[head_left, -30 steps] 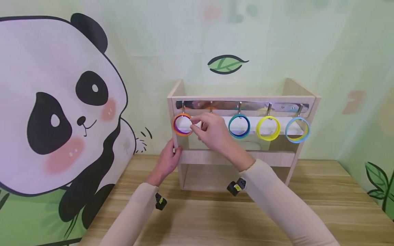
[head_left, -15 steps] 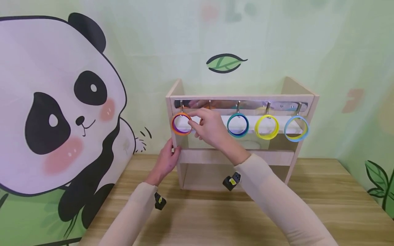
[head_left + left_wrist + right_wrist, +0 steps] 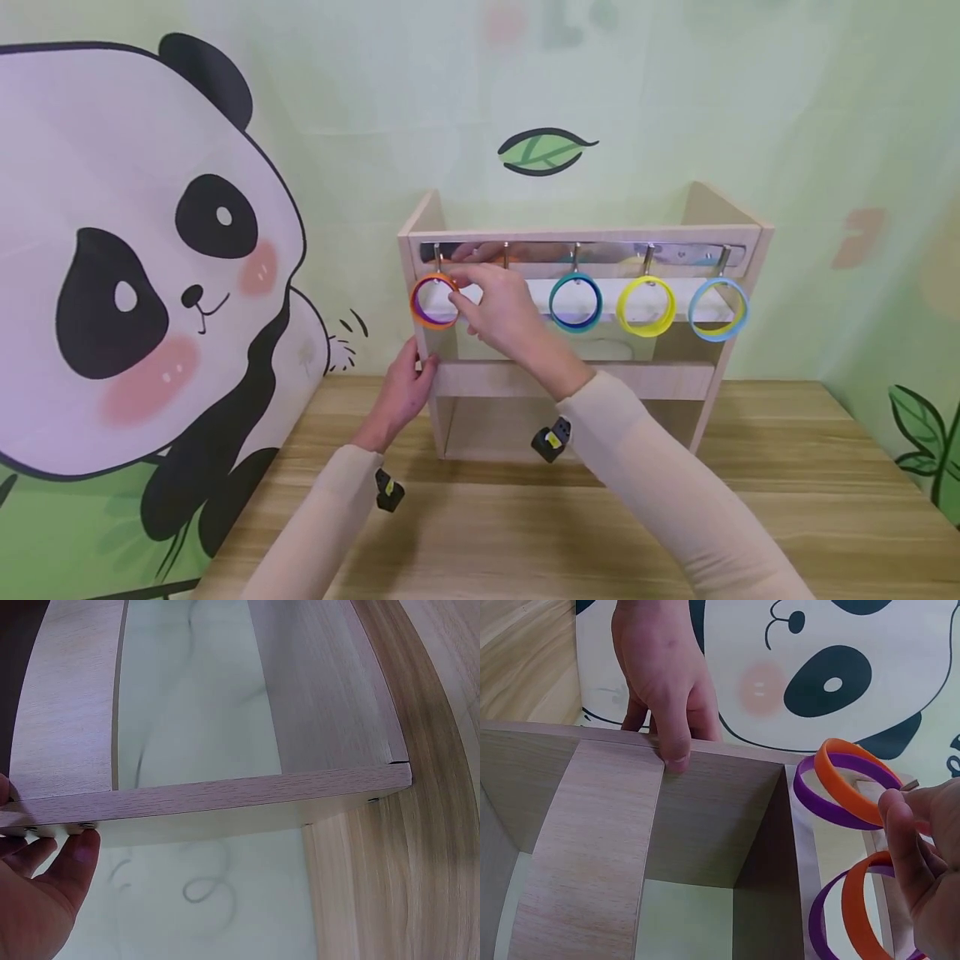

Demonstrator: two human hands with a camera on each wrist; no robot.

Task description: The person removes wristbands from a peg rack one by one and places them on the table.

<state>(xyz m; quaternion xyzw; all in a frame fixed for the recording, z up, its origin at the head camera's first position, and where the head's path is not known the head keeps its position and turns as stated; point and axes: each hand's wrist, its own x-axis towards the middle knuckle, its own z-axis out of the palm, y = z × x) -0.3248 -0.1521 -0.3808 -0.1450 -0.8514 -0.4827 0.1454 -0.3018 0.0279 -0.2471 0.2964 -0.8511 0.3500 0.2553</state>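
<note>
Head view: R arm (image 3: 667, 483) is stretched fwd-left; R hand (image 3: 502, 308) pinches, w/ thumb and index, orange-purple ring (image 3: 417, 315) hanging on leftmost hook (image 3: 437, 257). L wrist view: L hand (image 3: 34, 904) grips side panel (image 3: 225, 796) btwn thumb and fingers. R wrist view: ring is tilted, at R thumb's tip.

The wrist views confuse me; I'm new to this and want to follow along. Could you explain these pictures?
No machine here: a person works bare-handed. The head view looks forward and down from a head-worn camera; the two others come from small wrist cameras, one per arm. A wooden rack stands on the table. Coloured bands hang from its metal hooks. The left hand grips the rack's side; the right hand pinches the orange band at the hook nearest the left hand.
</note>
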